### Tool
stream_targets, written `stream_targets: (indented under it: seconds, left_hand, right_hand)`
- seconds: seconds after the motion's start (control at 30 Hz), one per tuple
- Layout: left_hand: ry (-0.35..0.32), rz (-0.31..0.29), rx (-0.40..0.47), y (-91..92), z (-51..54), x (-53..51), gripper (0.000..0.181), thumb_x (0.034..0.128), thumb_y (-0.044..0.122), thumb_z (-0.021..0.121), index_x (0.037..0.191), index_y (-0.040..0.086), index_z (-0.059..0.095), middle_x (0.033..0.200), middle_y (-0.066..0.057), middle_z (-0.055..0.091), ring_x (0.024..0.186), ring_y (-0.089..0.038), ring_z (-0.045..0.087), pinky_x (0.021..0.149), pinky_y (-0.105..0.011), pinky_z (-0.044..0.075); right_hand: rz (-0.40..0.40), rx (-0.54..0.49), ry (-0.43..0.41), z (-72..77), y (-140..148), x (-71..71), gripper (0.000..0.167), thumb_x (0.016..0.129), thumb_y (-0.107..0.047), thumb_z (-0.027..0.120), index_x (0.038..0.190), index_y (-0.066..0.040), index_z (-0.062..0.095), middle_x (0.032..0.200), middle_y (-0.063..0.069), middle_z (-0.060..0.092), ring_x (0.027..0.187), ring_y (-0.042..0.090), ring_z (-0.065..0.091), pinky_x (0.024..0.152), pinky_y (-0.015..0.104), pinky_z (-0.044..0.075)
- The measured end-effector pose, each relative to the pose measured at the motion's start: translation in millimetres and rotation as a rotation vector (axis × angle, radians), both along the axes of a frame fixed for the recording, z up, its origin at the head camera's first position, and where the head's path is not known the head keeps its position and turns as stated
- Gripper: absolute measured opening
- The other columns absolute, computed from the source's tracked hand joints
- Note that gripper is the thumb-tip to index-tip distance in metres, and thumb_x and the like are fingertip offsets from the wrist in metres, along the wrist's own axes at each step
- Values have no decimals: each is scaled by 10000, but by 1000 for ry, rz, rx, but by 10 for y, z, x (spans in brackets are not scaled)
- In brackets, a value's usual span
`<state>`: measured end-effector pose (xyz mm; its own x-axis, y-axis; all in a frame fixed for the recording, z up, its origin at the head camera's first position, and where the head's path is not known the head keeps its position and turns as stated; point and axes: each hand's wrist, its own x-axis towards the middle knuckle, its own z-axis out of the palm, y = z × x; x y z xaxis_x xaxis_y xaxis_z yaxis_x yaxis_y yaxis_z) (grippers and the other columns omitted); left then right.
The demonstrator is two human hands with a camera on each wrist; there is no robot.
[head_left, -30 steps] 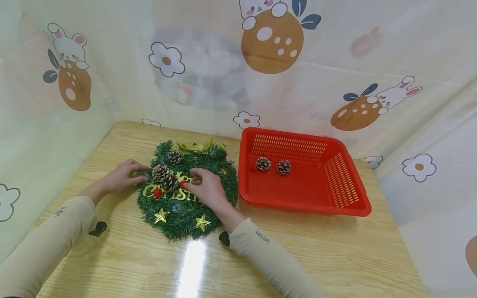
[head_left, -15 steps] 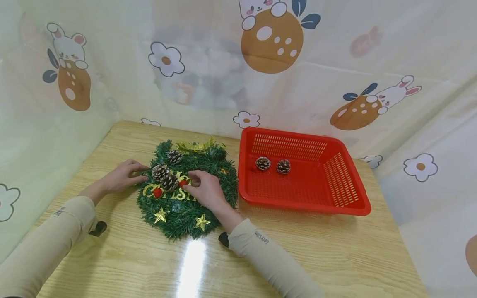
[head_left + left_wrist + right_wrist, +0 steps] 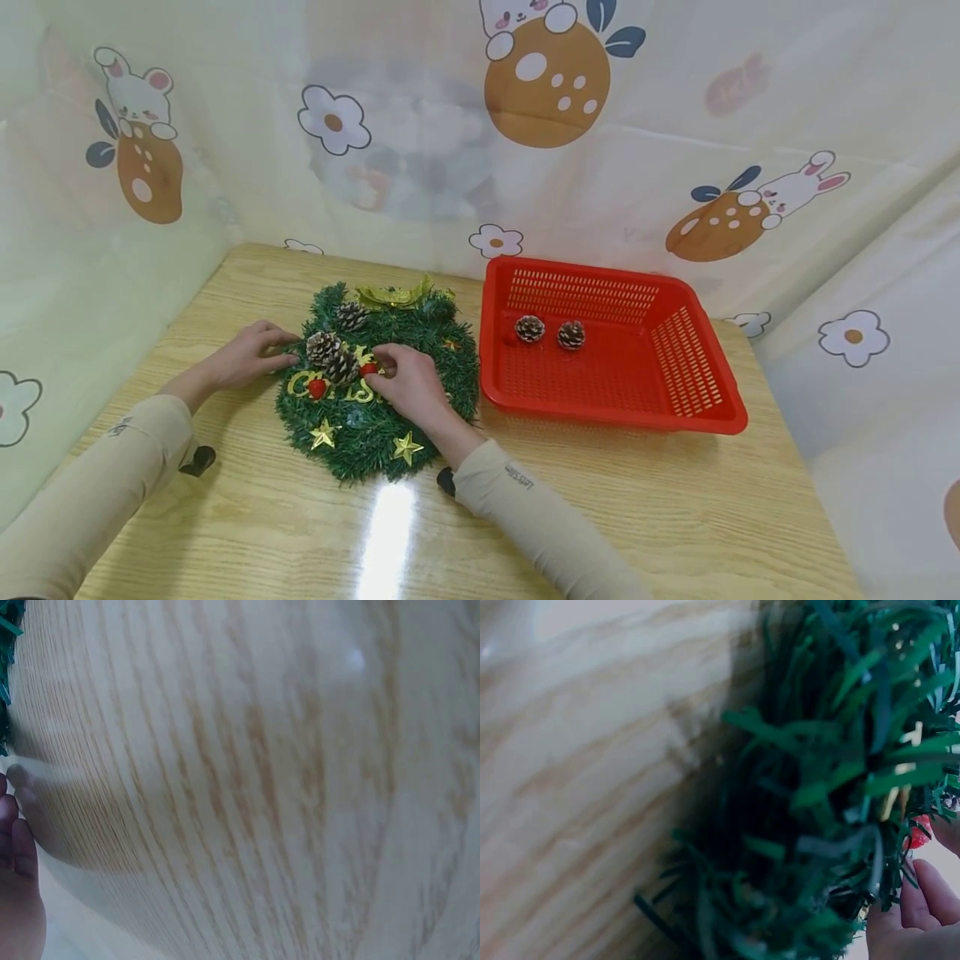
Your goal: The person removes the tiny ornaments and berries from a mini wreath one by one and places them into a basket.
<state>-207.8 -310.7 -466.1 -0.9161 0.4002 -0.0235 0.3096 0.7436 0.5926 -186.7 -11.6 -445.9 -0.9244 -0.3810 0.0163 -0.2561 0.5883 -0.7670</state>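
Observation:
A green Christmas wreath (image 3: 375, 425) lies flat on the table, with gold lettering (image 3: 360, 392) across its middle. My right hand (image 3: 411, 385) reaches over it from the right, thumb and forefinger pinching a small red berry ornament (image 3: 368, 369). In the right wrist view the red berry ornament (image 3: 917, 834) shows partly behind green tinsel, beside the fingers. My left hand (image 3: 251, 357) touches the wreath's left edge, its fingers loosely bent. Close to the berry sit pine cones (image 3: 342, 367). The left wrist view catches only part of the left hand (image 3: 19, 855).
To the right of the wreath stands a red plastic basket (image 3: 615, 417) with two pine cones (image 3: 571, 335) inside. Another red berry (image 3: 317, 388), gold stars (image 3: 407, 448) and a gold bow (image 3: 396, 296) decorate the wreath. A patterned curtain (image 3: 420, 200) hangs behind the wooden table (image 3: 600, 500).
My right hand has shifted slightly left over the lettering, its thumb and forefinger closer together at the red berry ornament. The left hand stays in place.

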Motion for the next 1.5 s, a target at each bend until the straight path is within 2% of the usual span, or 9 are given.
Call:
stream_targets:
  seconds: [0.3,0.63,1.1,1.3,1.5]
  left_hand:
    - [0,0,-7,-4,-4,-3,447,966,220,633,1301,-67,562,1217,-269,501,1138,-419,451,943,-614,381]
    - [-3,-2,-7,4,8,-5,449,969,222,630,1302,-71,561,1216,-269,505,1138,-417,454,937,-609,389]
    - [-10,0,6,-11,-10,-16,451,965,219,637,1303,-70,562,1198,-253,508,1117,-392,460,919,-589,403]
    - [-15,3,9,-8,-8,-13,454,966,218,635,1306,-73,557,1201,-255,502,1119,-392,459,924,-590,401]
    - [-16,2,11,-6,-4,-8,455,965,219,637,1305,-73,557,1204,-261,501,1121,-400,462,928,-597,401]
  right_hand:
    - [24,66,70,-18,-45,-13,377,906,-188,718,1268,-110,651,1147,23,674,968,128,631,801,254,528]
    - [58,86,118,-33,-43,-28,316,910,-173,713,1218,-114,678,1101,2,698,924,108,632,781,246,518]
    - [30,35,98,50,-26,1,291,929,-177,688,1211,-108,680,1111,16,683,935,122,636,779,246,527]
    - [-14,-50,60,138,19,-54,269,929,-168,684,1187,-92,689,1091,27,679,923,138,655,772,246,537]
    - [-63,-92,24,258,76,-131,278,922,-166,696,1188,-88,687,1080,18,665,919,129,652,782,248,539]
